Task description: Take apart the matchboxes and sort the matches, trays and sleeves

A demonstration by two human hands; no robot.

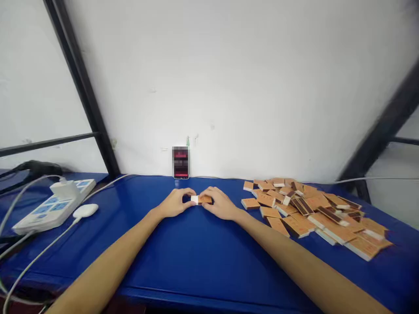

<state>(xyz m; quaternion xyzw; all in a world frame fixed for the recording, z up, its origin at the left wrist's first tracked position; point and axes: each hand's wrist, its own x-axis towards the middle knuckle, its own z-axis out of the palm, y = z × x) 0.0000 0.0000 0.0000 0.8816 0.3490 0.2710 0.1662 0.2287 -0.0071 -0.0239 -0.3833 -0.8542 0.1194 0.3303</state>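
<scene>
Between my hands, at the middle of the blue table (193, 257), is a small orange matchbox (205, 199). Its white inner tray (194, 199) shows at the left end, partly out of the orange sleeve. My left hand (176, 202) is closed with thumb and fingers on the white end. My right hand (223, 204) grips the orange sleeve from the other side, its fingers over the top. To the right of my right hand lies a loose heap of matchboxes (317, 201), some turned so that dark striking strips show.
A phone (181, 163) with a blurred screen leans against the white wall (229, 87). On the left lie a white power strip (54, 213) with a plugged-in adapter (65, 189), a white round-ended charger (85, 211) and cables. Dark metal posts (83, 93) stand at both sides.
</scene>
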